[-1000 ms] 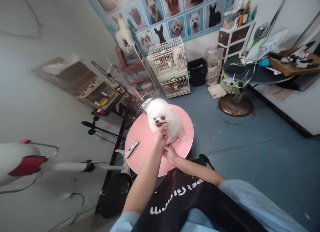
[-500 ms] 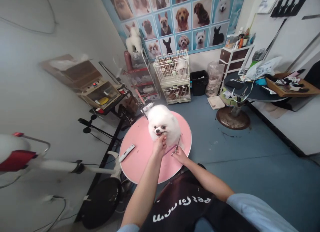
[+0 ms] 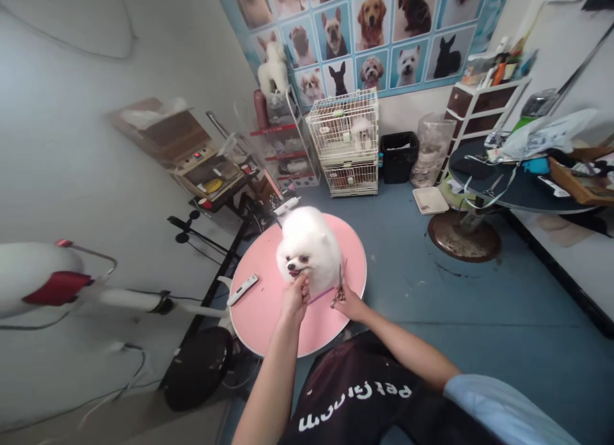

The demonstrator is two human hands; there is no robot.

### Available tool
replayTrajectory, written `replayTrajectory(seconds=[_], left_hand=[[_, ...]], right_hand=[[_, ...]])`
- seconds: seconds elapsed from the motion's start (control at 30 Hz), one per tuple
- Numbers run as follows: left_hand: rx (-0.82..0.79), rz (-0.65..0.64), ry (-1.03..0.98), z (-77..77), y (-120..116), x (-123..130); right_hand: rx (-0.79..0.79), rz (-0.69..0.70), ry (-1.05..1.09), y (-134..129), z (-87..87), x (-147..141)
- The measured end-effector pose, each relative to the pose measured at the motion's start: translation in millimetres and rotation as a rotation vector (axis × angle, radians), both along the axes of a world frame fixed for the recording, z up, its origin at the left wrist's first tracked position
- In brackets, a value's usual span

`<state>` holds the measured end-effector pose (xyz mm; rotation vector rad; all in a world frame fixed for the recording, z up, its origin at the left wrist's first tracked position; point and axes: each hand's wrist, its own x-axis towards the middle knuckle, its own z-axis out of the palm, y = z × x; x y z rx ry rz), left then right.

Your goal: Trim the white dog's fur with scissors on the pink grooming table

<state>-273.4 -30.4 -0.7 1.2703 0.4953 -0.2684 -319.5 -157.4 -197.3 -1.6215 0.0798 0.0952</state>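
Observation:
A fluffy white dog [image 3: 314, 243] is on the round pink table [image 3: 288, 333], its face turned down and to the left. Just under its chin is my left hand [image 3: 295, 295], fingers closed at the muzzle; what they pinch is hidden, and a thin purple comb [image 3: 321, 295] sticks out to the right of it. My right hand [image 3: 350, 303] grips the handles of a pair of scissors [image 3: 341, 281], whose blades point up beside the dog's flank. A white clipper [image 3: 243, 290] lies near the table's left edge.
Behind the table stand a wire cage [image 3: 350, 176] with a white animal inside, a black bin [image 3: 399, 156] and a shelf rack [image 3: 288, 135]. A dark round table [image 3: 518, 192] with clutter is at the right. A white-and-red arm-mounted device [image 3: 57, 288] is at the left.
The camera view has shifted. The dog's head and my left hand have moved slightly left. The scissors have turned more upright in my right hand.

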Motion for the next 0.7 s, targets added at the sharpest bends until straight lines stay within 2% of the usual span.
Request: replayTrajectory(seconds=[0.2, 0.4, 0.53, 0.7], left_hand=[[0.025, 0.076, 0.009, -2.7, -6, -5], [0.035, 0.130, -0.024, -6.1, -11, -8], [0.061, 0.167, -0.039, -9.8, -15, -10], [0.127, 0.155, -0.100, -12.8, -20, -10]], right_hand=[[-0.097, 0.135, -0.057, -31, 21.1, 10], [-0.342, 0.284, -0.067, -66, 48.6, 28], [-0.369, 0.362, -0.129, -80, 58.9, 40], [-0.367, 0.370, -0.135, -94, 66.0, 56]])
